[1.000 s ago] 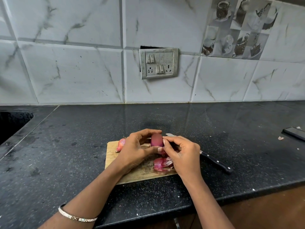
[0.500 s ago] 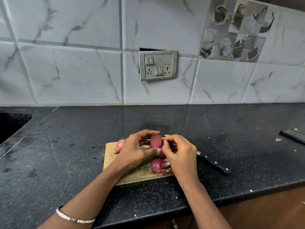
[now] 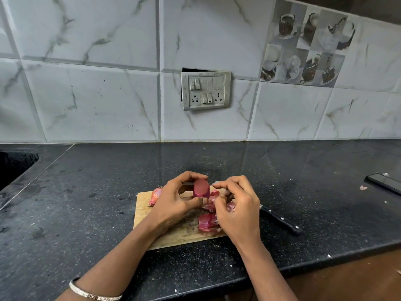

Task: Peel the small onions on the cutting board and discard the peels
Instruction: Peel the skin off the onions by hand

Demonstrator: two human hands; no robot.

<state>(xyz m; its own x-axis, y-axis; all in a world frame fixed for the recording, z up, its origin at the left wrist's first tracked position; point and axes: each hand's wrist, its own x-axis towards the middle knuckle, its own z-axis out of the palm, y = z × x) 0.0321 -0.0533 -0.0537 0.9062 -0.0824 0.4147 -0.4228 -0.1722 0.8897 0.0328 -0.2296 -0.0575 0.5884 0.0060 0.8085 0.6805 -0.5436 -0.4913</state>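
A small purple onion [image 3: 201,189] is held upright above the wooden cutting board [image 3: 143,210] between the fingers and thumb of my left hand [image 3: 173,203]. My right hand [image 3: 237,208] sits just right of it, fingers curled, pinching a strip of pink peel [image 3: 213,199] that hangs off the onion's lower right side. A pile of loose peels [image 3: 207,222] lies on the board under my right hand. An unpeeled small onion [image 3: 155,196] lies at the board's far left corner.
A black-handled knife [image 3: 281,220] lies on the black counter just right of the board, its blade hidden behind my right hand. A dark phone [image 3: 385,182] lies at the far right. A sink opening [image 3: 13,166] is at the far left. The counter's front edge [image 3: 303,267] runs below.
My right hand has drawn a little to the right and down from the onion, pulling a strip of peel away. The left hand still holds the onion in place.
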